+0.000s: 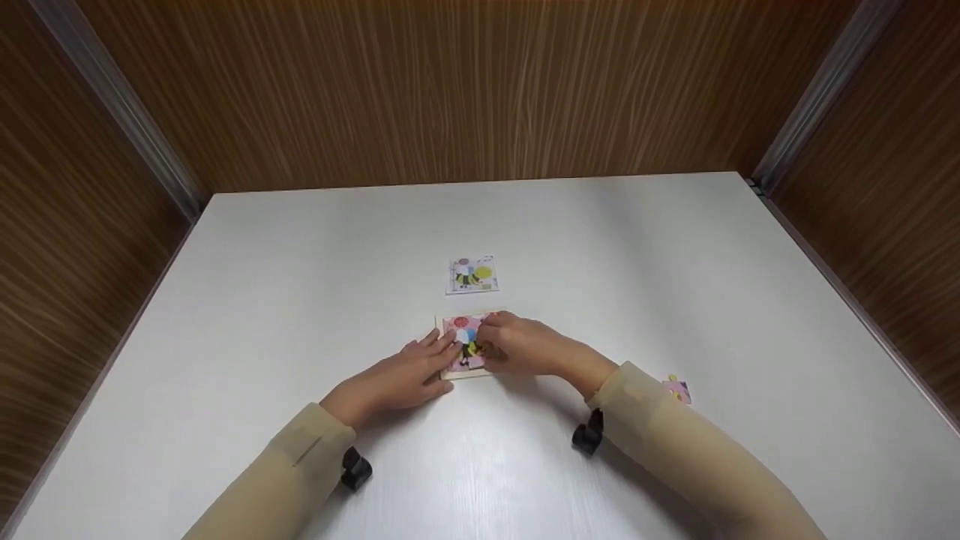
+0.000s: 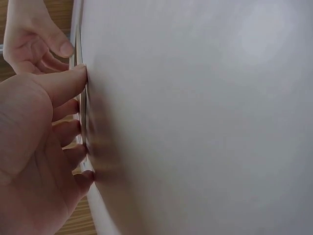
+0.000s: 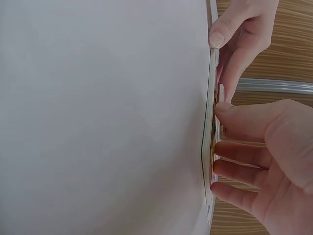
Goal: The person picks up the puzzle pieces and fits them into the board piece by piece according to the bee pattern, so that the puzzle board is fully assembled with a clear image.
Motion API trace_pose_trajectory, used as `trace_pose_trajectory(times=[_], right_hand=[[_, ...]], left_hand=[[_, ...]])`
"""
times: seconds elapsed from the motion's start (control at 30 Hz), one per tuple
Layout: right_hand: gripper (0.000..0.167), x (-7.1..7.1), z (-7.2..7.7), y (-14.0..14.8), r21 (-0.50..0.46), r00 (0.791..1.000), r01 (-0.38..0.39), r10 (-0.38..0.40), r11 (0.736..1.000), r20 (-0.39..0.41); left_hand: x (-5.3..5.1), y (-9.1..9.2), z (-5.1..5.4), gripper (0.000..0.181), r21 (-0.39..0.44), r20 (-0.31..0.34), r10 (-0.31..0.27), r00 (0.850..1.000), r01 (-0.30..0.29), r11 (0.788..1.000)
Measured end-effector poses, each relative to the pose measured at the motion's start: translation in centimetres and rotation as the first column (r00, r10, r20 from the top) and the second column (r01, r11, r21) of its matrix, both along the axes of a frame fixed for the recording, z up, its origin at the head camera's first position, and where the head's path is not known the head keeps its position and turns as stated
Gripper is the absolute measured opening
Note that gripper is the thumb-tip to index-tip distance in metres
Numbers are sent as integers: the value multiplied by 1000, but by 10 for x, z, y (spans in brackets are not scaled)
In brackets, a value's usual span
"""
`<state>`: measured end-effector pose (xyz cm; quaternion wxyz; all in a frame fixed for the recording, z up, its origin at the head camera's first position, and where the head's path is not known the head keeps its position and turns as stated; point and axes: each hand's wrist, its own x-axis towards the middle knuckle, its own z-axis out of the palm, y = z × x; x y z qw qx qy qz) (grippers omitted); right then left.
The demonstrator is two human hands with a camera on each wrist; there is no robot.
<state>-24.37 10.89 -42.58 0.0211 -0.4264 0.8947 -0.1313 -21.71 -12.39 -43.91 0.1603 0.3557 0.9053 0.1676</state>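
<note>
A small jigsaw puzzle with a bee picture (image 1: 466, 360) lies in a pale wooden frame (image 1: 474, 374) on the table. My left hand (image 1: 409, 375) rests on its left side, fingers spread across the picture and thumb by the near edge. Over the right half, my right hand (image 1: 529, 345) pinches a puzzle piece (image 3: 221, 90) between thumb and fingers; it stands slightly above the board in the right wrist view. The fingers hide much of that piece and the picture's right side. From the left wrist view, the left hand's fingertips (image 2: 80, 129) touch the board along its edge.
Beyond the frame lies a square card (image 1: 472, 275) with a matching bee picture. A loose pink puzzle piece (image 1: 677, 390) sits at the right, partly behind the right sleeve (image 1: 675, 427). Wood-grain panels (image 1: 480, 90) enclose the white table (image 1: 300, 262) at the back and sides.
</note>
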Motion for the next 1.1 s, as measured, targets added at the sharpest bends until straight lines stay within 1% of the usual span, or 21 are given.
trace_pose_trajectory(times=[0.2, 0.33, 0.43, 0.6, 0.73, 0.9, 1.1], right_hand=[[20, -2, 1, -1, 21, 1000, 12, -12, 1000, 13], [21, -3, 2, -1, 35, 999, 24, -25, 999, 26], [20, -4, 3, 0, 31, 1000, 18, -18, 999, 12], [21, -5, 3, 2, 14, 1000, -2, 3, 1000, -7], [23, -6, 2, 3, 6, 1000, -7, 7, 1000, 21], [19, -7, 1, 4, -29, 999, -13, 15, 999, 52], [16, -6, 2, 4, -42, 999, -12, 13, 999, 32]], left_hand=[[1, 0, 4, 62, 0, 12, 16, 1000, -16, 1000], [4, -1, 7, 61, 23, -13, 1, 1000, 0, 1000], [6, -1, 8, 59, 28, -22, -21, 1000, 22, 999], [8, 0, 9, 57, 23, 0, -38, 999, 38, 999], [8, 0, 7, 55, 16, -3, -35, 999, 35, 999], [8, 0, 7, 54, 11, 0, -33, 999, 33, 999], [9, 1, 9, 55, 15, 31, -19, 999, 18, 1000]])
